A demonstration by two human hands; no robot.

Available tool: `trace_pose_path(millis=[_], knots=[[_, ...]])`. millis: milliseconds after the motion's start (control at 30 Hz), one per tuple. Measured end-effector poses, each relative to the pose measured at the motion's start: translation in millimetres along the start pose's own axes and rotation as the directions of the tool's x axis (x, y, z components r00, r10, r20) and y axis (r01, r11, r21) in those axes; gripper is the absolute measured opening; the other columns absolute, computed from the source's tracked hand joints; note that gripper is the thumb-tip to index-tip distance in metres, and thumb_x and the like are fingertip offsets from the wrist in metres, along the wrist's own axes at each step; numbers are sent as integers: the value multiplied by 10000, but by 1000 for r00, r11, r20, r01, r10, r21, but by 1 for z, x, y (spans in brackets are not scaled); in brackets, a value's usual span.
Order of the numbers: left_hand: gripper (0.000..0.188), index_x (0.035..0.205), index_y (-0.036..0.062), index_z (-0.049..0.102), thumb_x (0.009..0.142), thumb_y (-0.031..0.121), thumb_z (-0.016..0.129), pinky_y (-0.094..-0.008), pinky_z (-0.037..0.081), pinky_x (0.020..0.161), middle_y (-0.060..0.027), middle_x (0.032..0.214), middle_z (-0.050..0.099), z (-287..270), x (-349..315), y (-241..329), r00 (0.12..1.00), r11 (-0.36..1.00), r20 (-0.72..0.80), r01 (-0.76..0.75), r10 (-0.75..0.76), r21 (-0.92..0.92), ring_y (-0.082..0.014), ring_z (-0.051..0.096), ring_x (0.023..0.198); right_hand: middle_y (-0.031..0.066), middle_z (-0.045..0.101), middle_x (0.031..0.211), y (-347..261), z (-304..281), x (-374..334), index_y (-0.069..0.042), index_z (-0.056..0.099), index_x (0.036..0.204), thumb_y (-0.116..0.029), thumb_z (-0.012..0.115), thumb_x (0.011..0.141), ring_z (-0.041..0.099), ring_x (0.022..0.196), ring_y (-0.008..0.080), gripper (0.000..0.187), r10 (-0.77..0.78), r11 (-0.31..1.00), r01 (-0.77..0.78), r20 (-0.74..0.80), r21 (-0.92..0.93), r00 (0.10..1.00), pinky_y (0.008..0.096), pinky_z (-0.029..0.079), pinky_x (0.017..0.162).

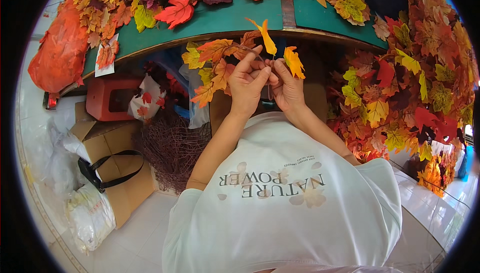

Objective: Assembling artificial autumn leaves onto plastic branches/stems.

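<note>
My left hand (248, 80) and my right hand (289, 85) meet in front of me, just below the table's near edge. The left fingers are closed round a brown stem of an artificial maple-leaf garland (216, 50), whose orange and yellow leaves hang to the left of that hand. Between thumb and forefinger, my right hand pinches the thin stem of a yellow artificial leaf (293, 63). Another yellow leaf (268, 38) stands upright on a stem above the fingertips. The exact joint of the stems is hidden by my fingers.
Loose autumn leaves (182, 10) lie along the green tabletop (225, 18). A thick mass of leaf garlands (390, 98) hangs at the right. At the left are a red bag (60, 48), a red plastic stool (110, 100), a cardboard box (120, 173) and bundled brown stems (170, 143).
</note>
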State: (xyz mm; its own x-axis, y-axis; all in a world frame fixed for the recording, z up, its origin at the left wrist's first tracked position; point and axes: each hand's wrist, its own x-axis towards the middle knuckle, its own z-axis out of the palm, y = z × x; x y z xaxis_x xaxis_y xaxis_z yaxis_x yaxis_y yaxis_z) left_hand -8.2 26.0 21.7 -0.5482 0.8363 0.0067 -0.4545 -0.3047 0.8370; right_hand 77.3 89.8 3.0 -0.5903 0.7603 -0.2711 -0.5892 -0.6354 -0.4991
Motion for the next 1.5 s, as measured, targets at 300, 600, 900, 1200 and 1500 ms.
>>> trace_pose_path(millis=[300, 600, 900, 1200, 1500], knots=[[483, 1291, 0, 424, 832, -60, 563, -236, 536, 642, -48, 844, 553, 1, 1, 0, 1000, 999, -14, 13, -13, 42, -116, 615, 700, 122, 634, 922, 3, -6, 2, -38, 583, 958, -59, 619, 846, 627, 852, 176, 120, -2, 998, 3, -26, 56, 1000, 249, 532, 667], [480, 1284, -5, 427, 828, -69, 562, -236, 538, 643, -44, 844, 551, 0, 1, -1, 1000, 998, 0, 23, -23, 52, -115, 619, 701, 130, 633, 928, 5, -9, 4, -40, 585, 960, -83, 612, 857, 611, 782, 153, 115, 37, 996, -33, -39, 79, 999, 227, 518, 639], [476, 1276, -14, 431, 822, -76, 564, -231, 535, 645, -42, 836, 552, -1, 0, 1, 999, 997, -12, 38, -37, 64, -116, 619, 697, 118, 624, 926, 5, -10, 2, -46, 571, 963, -84, 609, 860, 599, 758, 139, 116, 31, 999, -30, -28, 43, 999, 213, 500, 618], [480, 1272, -19, 435, 815, -74, 571, -235, 535, 636, -46, 824, 558, 0, -1, -1, 999, 998, -41, 36, -34, 41, -123, 626, 680, 118, 624, 929, 8, -8, -2, -24, 569, 954, -101, 601, 868, 612, 817, 144, 120, 83, 990, -79, -26, 114, 996, 227, 527, 690], [469, 1247, -39, 448, 795, -102, 559, -210, 526, 630, -66, 791, 586, 0, -1, -3, 997, 997, -68, 47, -44, 57, -129, 641, 660, 103, 642, 886, 5, -8, 0, -6, 609, 919, -117, 615, 859, 603, 727, 140, 126, 235, 948, -201, -116, 246, 965, 240, 518, 694]])
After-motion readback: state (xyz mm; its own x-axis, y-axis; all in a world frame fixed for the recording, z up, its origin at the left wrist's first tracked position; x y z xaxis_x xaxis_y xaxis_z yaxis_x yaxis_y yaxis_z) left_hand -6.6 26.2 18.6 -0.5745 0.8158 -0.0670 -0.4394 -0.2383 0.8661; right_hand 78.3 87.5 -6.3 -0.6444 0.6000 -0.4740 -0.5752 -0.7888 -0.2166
